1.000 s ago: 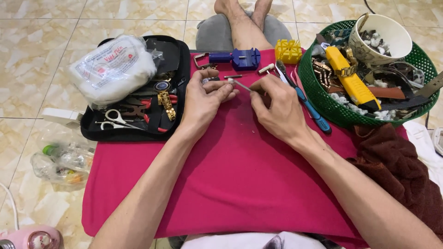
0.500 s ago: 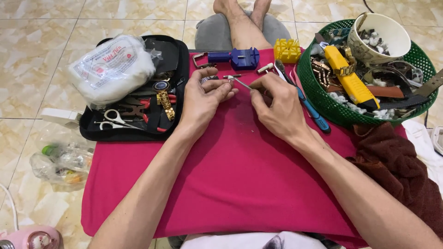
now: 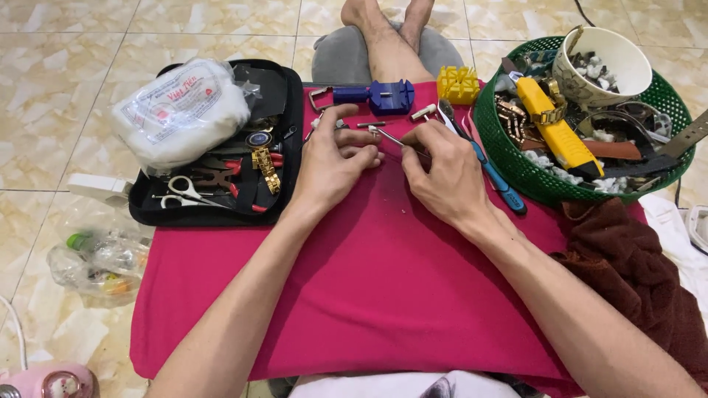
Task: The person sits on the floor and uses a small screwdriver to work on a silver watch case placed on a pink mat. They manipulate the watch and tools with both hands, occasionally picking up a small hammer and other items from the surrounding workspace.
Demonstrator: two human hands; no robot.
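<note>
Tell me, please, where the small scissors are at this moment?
In the head view the scissors lie at the left, in the open black tool case, below the white plastic bag and left of the gold watch band, well left of the left hand.

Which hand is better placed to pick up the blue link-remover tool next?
Left, probably. The left hand lies just below the blue link-remover tool and pinches only a small part, while the right hand sits further off to the side and has its grip taken up by the thin metal tool.

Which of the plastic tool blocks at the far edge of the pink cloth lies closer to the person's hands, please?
The blue block, straight beyond the left hand. The yellow block lies further right, beside the green basket.
</note>
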